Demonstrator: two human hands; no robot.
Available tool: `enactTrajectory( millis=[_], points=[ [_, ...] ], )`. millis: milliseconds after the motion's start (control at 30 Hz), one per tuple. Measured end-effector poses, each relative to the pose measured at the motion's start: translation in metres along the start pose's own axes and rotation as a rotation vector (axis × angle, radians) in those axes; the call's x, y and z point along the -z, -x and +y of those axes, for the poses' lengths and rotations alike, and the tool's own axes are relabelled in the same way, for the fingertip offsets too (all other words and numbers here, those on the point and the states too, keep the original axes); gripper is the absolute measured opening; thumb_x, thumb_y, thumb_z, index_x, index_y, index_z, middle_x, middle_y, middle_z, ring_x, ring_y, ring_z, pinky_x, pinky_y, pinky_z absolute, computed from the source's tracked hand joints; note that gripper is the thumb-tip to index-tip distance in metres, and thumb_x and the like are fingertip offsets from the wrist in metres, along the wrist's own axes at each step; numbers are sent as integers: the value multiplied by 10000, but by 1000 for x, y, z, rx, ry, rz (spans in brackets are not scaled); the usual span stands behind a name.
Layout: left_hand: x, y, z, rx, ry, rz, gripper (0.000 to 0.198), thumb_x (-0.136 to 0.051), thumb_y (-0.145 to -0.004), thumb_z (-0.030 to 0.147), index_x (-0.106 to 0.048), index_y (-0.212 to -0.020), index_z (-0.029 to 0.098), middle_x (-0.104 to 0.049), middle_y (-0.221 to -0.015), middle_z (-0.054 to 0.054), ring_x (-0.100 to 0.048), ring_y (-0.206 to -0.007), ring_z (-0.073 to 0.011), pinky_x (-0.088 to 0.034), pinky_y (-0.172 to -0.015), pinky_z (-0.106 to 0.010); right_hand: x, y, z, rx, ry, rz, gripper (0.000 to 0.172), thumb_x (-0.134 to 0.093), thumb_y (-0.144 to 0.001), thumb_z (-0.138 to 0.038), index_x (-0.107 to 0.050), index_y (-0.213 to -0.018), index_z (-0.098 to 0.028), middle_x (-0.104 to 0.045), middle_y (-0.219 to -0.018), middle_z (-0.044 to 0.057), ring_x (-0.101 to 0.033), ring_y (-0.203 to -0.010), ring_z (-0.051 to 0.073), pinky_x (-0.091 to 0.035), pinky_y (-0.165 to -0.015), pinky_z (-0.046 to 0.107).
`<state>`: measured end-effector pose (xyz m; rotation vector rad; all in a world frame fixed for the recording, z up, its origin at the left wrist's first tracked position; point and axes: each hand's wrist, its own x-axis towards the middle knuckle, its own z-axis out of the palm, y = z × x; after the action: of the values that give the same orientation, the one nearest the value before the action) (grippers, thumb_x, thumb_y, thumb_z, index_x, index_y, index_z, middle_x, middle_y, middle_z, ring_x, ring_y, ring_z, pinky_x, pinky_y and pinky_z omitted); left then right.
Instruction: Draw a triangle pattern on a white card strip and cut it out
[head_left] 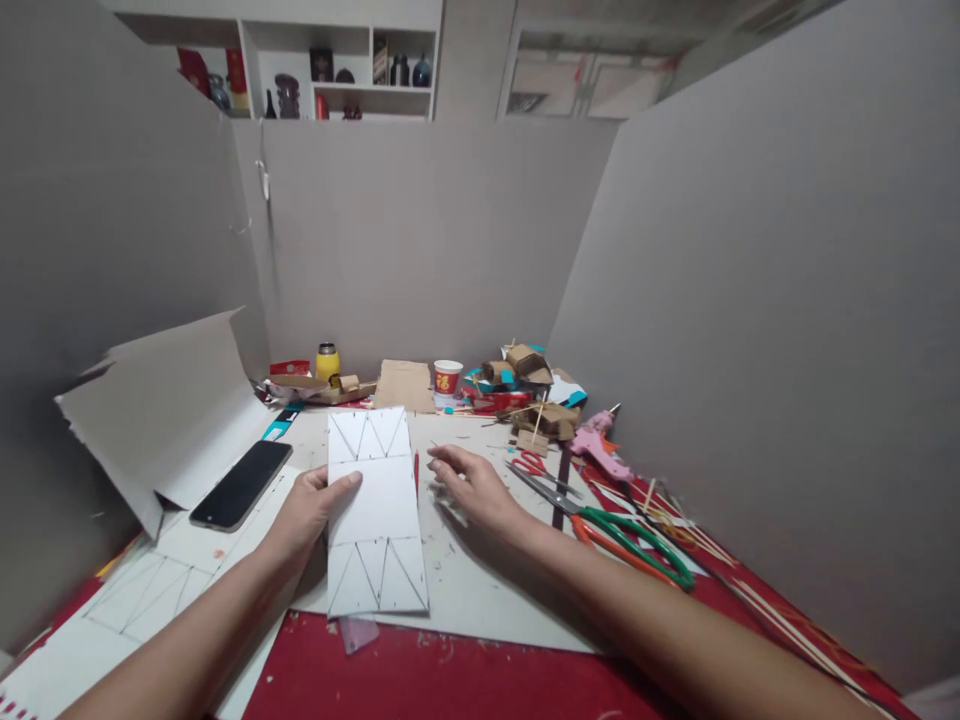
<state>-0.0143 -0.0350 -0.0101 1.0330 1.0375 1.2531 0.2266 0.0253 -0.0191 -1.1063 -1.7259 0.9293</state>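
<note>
My left hand [319,505] holds a white card [373,505] by its left edge, the thumb flat on its face and the other fingers behind it. Pencil-like zigzag lines mark the card's upper and lower bands, and its middle is plain. To the right of the card my right hand [474,487] hovers over the pale board [495,575], its fingers loosely bent and apart, with nothing visible in them. A thin red pencil-like stick [417,472] shows between the card and that hand, partly hidden. A clear plastic piece [360,634] sticks out below the card.
A black phone [241,485] and a lined paper sheet [142,600] lie left, near a folded white board [172,400]. Green-and-orange scissors [637,540], small red scissors [534,464] and a pink glue gun [600,445] lie right. A paper cup [448,380] and cardboard scraps [525,365] stand behind.
</note>
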Motion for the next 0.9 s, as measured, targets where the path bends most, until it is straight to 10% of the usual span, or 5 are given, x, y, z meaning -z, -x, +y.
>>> enactTrajectory(
  millis=[133,467,700,900],
  points=[
    [-10,5,1,21,26,-28,432,-887,-647,410,-764,-918,97,-785,-813,-138,-716,-687,-245,-550,-645,-315,0,15,-17,-54,-164,-119,422,-496,-901,-553,-661,-854,-168,-704,-815,102,-658,-696,197,-519,-537,288],
    [-20,16,0,160,28,-64,428,-850,-718,384,-737,-1005,88,-788,-832,-181,-748,-655,-303,-604,-613,-385,-17,42,-37,-139,-274,-371,437,-653,-762,-613,-631,-703,-180,-633,-574,-5,-578,-459,110,-504,-449,241],
    [-11,5,6,111,-11,161,233,-795,-717,215,-706,-893,91,-777,-711,-138,-731,-545,-269,-588,-491,-309,86,32,-29,-125,106,-67,195,-630,-835,-386,-674,-800,-198,-710,-781,45,-635,-657,158,-502,-579,275],
    [-15,5,8,86,11,225,212,-763,-710,161,-698,-901,96,-767,-667,-110,-705,-486,-237,-567,-450,-278,167,80,1,-275,643,100,178,-718,-727,-230,-587,-608,-219,-577,-613,23,-551,-617,188,-353,-569,290]
  ],
)
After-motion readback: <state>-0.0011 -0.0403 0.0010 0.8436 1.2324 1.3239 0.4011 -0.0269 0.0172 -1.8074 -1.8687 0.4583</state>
